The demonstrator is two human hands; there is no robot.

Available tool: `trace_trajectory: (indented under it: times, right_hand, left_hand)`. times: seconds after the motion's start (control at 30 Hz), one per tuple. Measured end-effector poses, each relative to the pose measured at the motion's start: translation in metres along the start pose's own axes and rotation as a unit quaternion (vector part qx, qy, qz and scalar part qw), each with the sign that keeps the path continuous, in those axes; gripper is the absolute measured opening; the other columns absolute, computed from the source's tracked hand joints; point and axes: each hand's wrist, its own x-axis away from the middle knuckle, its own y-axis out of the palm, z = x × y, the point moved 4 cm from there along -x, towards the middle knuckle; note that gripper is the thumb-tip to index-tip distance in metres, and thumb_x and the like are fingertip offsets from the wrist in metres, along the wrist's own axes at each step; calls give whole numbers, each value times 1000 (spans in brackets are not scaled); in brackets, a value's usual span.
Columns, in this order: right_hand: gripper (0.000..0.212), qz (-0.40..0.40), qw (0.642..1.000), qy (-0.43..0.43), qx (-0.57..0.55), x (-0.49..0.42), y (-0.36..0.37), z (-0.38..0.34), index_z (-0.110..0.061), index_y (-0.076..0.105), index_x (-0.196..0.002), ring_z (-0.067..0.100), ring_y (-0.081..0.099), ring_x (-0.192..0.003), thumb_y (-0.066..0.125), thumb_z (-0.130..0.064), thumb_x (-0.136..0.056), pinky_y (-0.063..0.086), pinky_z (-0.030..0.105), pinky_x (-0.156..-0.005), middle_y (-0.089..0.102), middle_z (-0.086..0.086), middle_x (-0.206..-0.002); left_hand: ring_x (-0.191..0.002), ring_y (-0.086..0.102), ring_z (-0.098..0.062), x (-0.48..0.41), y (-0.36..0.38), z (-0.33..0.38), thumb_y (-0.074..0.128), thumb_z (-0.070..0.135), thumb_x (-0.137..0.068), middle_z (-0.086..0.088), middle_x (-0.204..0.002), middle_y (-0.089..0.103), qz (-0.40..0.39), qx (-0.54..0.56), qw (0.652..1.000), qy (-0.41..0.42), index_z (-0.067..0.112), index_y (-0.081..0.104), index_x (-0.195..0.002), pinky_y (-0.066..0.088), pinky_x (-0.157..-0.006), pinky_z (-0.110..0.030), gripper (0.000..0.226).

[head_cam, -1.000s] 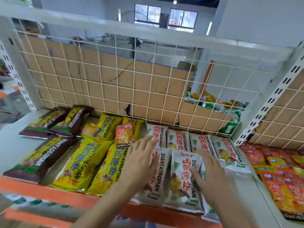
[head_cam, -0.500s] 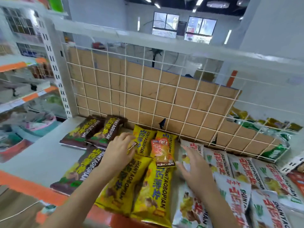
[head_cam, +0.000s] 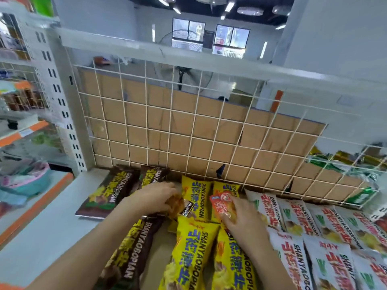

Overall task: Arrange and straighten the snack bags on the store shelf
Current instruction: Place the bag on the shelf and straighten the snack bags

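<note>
yellow plastic snack bags are carrying blue lettering. dark brown foil snack bags are showing yellow print. white plastic snack bags are showing red and green. small red-orange glossy packet is showing white marks; small orange-brown crinkly packet is showing a black end.

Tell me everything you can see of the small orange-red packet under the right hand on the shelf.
The small orange-red packet looks like glossy plastic film, with pale print too blurred to read. It lies tilted on top of the back-row yellow bags, its upper end pointing toward the back of the shelf. The right hand grips its lower right part and hides that end.
</note>
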Motion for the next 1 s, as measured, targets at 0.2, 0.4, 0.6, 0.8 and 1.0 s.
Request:
trace_trajectory:
  times: [0.2,0.4,0.6,0.8,1.0]
  right_hand:
    - [72,11,998,55,1,0,4,-2,-24,28,-142,18,38,-125,52,-59,-83,34,29,-100,42,1,-134]
    - [76,21,991,112,-63,1,2,-2,-20,33,-141,19,43,-126,63,-52,-79,37,33,-104,43,3,-139]
    - [64,32,983,138,-113,-3,-3,-1,-17,47,-132,19,52,-115,69,-42,-78,40,27,-91,55,2,-128]
    - [50,64,974,143,-162,-4,-11,-1,-22,52,-119,17,62,-96,69,-44,-77,50,35,-84,63,-3,-113]
    - [29,123,972,108,-167,6,-42,-2,-23,51,-103,9,57,-87,66,-37,-82,45,28,-74,56,-14,-89]
  left_hand:
    - [-119,47,-22,-11,1,-4,72,33,-74,-3,-129,50,12,41,999,29,17,44,-131,38,-94,-31,65]
    - [-109,51,-20,-17,-2,-4,70,22,-74,-3,-118,54,36,108,992,49,13,49,-118,40,-85,-29,49]
    - [-94,52,-14,-24,-12,-10,65,11,-77,5,-97,53,73,187,977,78,16,58,-101,42,-81,-27,26]
    - [-89,52,-12,-27,-33,-15,59,4,-79,18,-85,45,128,182,968,118,14,63,-91,41,-78,-27,17]
    - [-71,45,-1,-10,-69,-13,60,19,-85,17,-75,47,200,218,945,139,30,53,-81,30,-61,-22,14]
